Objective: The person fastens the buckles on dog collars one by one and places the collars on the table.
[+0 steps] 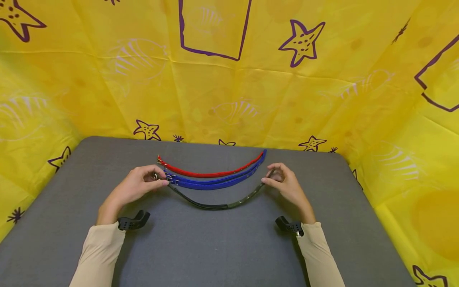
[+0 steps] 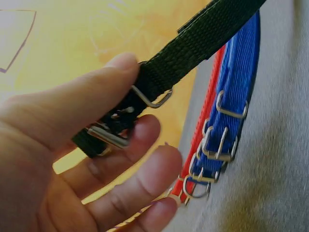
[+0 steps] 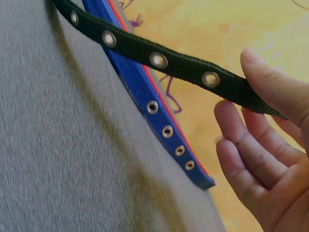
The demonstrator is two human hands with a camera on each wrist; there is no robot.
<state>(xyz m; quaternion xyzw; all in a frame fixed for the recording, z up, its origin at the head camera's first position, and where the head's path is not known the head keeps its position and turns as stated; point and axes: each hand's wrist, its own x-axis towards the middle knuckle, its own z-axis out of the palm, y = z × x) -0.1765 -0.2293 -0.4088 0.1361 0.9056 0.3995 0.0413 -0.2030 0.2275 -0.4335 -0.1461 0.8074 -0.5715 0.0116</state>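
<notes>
A dark green pet collar (image 1: pixel 211 207) hangs in a shallow curve between my two hands. At its buckle end, my left hand (image 1: pixel 134 185) pinches the strap between thumb and fingers. The metal buckle (image 2: pixel 108 137) and a D-ring (image 2: pixel 154 99) show in the left wrist view. My right hand (image 1: pixel 287 187) pinches the opposite end, beyond a row of metal eyelets (image 3: pixel 158 60). Just behind the green strap, two blue collars (image 1: pixel 211 184) lie side by side on the table, buckles to the left. A red collar (image 1: pixel 211 174) curves along their far side.
The grey table (image 1: pixel 222 251) carries the collars near its far edge. Behind it hangs a yellow cloth (image 1: pixel 265 87) printed with starfish and fish, which also runs along both sides. Each wrist wears a black strap mount (image 1: pixel 132 221).
</notes>
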